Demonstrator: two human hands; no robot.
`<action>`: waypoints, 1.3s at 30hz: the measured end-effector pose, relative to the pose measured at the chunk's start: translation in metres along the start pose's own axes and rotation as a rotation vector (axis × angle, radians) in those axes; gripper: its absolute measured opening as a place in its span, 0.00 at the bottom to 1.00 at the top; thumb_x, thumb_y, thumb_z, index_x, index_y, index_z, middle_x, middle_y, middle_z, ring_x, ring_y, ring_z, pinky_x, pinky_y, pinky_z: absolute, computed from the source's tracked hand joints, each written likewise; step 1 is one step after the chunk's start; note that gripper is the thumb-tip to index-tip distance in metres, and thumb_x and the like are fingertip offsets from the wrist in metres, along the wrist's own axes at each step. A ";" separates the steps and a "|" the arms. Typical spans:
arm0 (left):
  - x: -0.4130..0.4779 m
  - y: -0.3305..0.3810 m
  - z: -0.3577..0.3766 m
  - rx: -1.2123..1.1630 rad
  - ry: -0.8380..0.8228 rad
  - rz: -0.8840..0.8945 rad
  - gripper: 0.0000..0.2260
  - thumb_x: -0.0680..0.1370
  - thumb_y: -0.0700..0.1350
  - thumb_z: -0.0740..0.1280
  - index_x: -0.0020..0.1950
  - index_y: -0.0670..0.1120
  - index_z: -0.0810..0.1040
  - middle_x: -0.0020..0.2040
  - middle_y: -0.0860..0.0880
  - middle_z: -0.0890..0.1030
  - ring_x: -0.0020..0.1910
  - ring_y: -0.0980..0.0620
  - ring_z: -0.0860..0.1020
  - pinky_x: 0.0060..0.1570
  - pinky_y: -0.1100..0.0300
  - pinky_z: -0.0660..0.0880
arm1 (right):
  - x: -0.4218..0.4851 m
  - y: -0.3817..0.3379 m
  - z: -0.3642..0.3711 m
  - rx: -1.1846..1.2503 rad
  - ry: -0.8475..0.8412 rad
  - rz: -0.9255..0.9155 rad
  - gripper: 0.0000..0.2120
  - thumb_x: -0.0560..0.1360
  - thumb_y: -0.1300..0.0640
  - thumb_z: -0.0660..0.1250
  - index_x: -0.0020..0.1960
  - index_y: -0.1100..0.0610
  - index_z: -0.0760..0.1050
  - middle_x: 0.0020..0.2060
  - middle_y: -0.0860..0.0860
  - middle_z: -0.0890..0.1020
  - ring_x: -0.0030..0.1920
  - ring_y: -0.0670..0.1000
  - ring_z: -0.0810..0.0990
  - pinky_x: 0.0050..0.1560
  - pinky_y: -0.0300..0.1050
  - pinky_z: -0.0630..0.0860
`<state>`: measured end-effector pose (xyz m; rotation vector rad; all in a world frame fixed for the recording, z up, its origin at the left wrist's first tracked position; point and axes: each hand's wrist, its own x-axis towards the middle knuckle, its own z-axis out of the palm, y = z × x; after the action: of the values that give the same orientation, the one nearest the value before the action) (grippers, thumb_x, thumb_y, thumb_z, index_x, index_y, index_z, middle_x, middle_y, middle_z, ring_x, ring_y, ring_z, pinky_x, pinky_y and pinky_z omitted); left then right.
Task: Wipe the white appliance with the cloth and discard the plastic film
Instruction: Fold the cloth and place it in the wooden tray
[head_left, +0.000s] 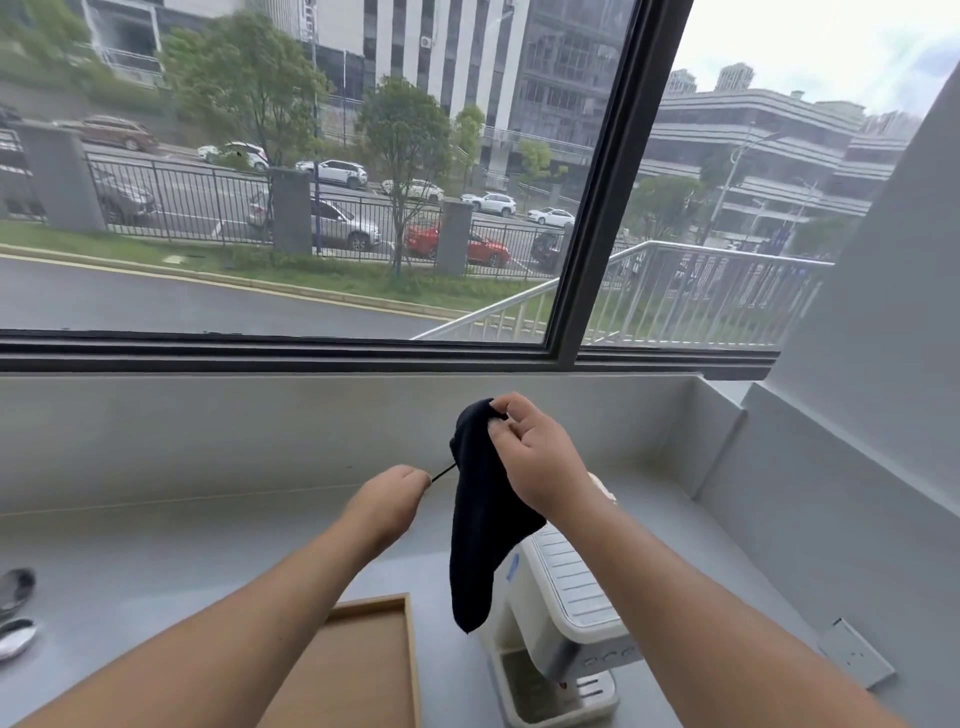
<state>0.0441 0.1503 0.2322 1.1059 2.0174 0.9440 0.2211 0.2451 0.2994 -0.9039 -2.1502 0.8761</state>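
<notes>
A black cloth (480, 525) hangs in the air above the grey counter, pinched at its top corner by my right hand (535, 452). My left hand (389, 501) is closed to the left of it and pulls a thin dark thread or loop that runs from the cloth's edge. Below the cloth, at the lower right, stands the white appliance (566, 613) with a ribbed top and a drip tray at its front. A pale scrap behind my right wrist may be plastic film (602, 488); most of it is hidden.
A wooden tray (374, 665) lies on the grey counter (156, 551) left of the appliance. Two dark and silvery objects (15, 613) sit at the far left edge. A wall socket (854, 657) is at the lower right. A raised ledge and a large window stand behind.
</notes>
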 end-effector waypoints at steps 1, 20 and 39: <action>-0.004 -0.002 -0.005 -0.011 0.016 -0.015 0.15 0.81 0.51 0.56 0.56 0.46 0.79 0.63 0.41 0.82 0.61 0.42 0.80 0.65 0.46 0.75 | 0.001 -0.004 0.003 -0.147 -0.009 -0.060 0.05 0.82 0.50 0.60 0.54 0.42 0.75 0.33 0.42 0.80 0.32 0.46 0.76 0.37 0.48 0.74; -0.046 -0.041 -0.032 -0.228 -0.044 -0.114 0.38 0.59 0.86 0.60 0.48 0.57 0.82 0.46 0.60 0.81 0.50 0.56 0.79 0.55 0.53 0.71 | 0.012 -0.070 0.029 0.595 -0.200 0.178 0.09 0.86 0.57 0.58 0.53 0.51 0.77 0.46 0.56 0.81 0.46 0.57 0.80 0.51 0.57 0.78; -0.031 -0.028 -0.045 -1.012 -0.204 -0.087 0.18 0.79 0.40 0.70 0.69 0.48 0.76 0.56 0.46 0.85 0.48 0.48 0.84 0.38 0.55 0.80 | 0.023 -0.016 -0.016 0.868 -0.005 0.371 0.08 0.85 0.57 0.60 0.53 0.52 0.78 0.43 0.55 0.85 0.41 0.54 0.84 0.44 0.53 0.84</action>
<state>0.0099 0.0989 0.2391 0.5007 1.1248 1.4752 0.2145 0.2597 0.3272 -0.8174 -1.3581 1.7898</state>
